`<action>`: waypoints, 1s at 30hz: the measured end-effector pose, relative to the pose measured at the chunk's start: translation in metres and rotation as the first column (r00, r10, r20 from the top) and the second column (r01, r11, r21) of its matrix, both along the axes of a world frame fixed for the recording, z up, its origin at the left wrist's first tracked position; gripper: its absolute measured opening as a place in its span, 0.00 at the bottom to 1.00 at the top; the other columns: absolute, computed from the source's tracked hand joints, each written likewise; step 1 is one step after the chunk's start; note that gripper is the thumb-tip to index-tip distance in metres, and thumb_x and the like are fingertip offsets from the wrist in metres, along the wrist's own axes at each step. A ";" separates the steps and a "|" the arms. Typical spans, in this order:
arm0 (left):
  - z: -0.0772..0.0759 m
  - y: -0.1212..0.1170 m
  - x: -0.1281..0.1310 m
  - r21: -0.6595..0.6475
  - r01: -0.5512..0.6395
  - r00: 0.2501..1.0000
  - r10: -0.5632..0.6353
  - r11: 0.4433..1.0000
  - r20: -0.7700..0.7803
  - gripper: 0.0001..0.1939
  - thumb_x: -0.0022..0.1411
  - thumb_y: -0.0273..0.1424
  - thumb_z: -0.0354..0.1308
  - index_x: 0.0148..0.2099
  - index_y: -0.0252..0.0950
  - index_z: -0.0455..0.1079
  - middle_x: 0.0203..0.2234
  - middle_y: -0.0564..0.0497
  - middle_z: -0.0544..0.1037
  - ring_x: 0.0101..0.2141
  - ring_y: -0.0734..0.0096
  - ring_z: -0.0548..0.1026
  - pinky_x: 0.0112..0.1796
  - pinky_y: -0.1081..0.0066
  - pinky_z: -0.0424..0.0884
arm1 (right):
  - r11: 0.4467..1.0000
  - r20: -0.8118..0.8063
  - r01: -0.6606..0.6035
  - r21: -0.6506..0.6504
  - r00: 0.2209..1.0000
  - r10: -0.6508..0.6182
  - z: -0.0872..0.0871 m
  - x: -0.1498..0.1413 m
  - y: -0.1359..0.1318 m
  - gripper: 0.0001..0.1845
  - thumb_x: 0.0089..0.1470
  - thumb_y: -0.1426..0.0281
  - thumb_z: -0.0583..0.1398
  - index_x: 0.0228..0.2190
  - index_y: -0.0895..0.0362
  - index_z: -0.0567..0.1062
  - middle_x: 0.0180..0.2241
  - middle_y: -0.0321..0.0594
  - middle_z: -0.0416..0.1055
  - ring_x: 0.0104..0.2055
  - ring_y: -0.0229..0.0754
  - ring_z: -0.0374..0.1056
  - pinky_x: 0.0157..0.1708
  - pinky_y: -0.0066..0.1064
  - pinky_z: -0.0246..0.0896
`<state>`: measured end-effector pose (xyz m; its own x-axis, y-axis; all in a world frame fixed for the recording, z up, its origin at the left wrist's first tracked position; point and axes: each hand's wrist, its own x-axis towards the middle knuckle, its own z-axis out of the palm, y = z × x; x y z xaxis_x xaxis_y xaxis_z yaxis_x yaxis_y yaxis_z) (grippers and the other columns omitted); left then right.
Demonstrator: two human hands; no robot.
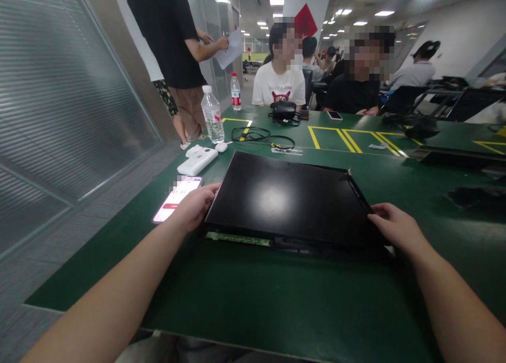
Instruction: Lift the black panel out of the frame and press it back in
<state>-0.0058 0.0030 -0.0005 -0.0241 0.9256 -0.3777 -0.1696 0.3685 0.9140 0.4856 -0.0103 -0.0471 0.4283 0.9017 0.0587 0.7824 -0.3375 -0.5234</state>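
Note:
A black LCD panel (pixel 284 199) lies screen up in front of me, over the green table (pixel 253 300). Along its near edge shows a strip of green circuit board (pixel 237 239). Its right side appears to sit in a dark frame or tray. My left hand (pixel 197 205) is closed on the panel's left edge, fingers partly hidden behind it. At the right edge, my right hand (pixel 395 227) grips with thumb on top and fingers on the far side. A lit phone (pixel 177 198) lies just left of my left hand.
Beyond the phone are a white device (pixel 197 160), a clear water bottle (pixel 213 115) and a red-capped bottle (pixel 235 91). Black cables (pixel 261 136) lie past the panel. Dark items (pixel 474 194) rest at the right. Two people sit across the table; another stands at the left holding paper (pixel 229 49).

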 end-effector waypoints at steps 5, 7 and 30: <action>0.001 -0.001 0.001 0.040 -0.069 0.997 0.071 0.997 -0.042 0.13 0.51 0.30 0.65 0.40 0.34 0.82 0.31 0.46 0.86 0.34 0.58 0.84 0.32 0.67 0.80 | 1.000 0.006 -0.012 0.004 1.000 0.012 0.001 -0.002 -0.001 0.17 0.46 0.60 0.62 0.38 0.53 0.79 0.34 0.44 0.79 0.35 0.50 0.75 0.38 0.41 0.69; -0.001 -0.003 0.001 0.052 -0.023 0.990 0.030 0.998 -0.140 0.14 0.48 0.34 0.72 0.38 0.35 0.81 0.31 0.47 0.85 0.34 0.58 0.84 0.34 0.67 0.79 | 1.000 0.008 -0.017 -0.006 1.000 0.017 0.001 -0.003 -0.001 0.17 0.47 0.60 0.62 0.38 0.54 0.79 0.35 0.44 0.79 0.35 0.50 0.74 0.38 0.40 0.68; -0.010 -0.005 -0.005 0.317 0.116 0.898 0.037 0.941 -0.438 0.32 0.40 0.49 0.77 0.47 0.40 0.82 0.73 0.43 0.61 0.69 0.38 0.63 0.64 0.51 0.65 | 1.000 -0.011 -0.005 -0.014 1.000 0.005 0.003 -0.006 -0.001 0.24 0.47 0.61 0.62 0.46 0.57 0.81 0.34 0.45 0.79 0.35 0.50 0.73 0.38 0.41 0.67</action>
<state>-0.0106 -0.0024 -0.0104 -0.0743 0.9971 -0.0135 0.2774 0.0337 0.9602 0.4799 -0.0114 -0.0439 0.4242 0.9046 0.0416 0.7783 -0.3407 -0.5275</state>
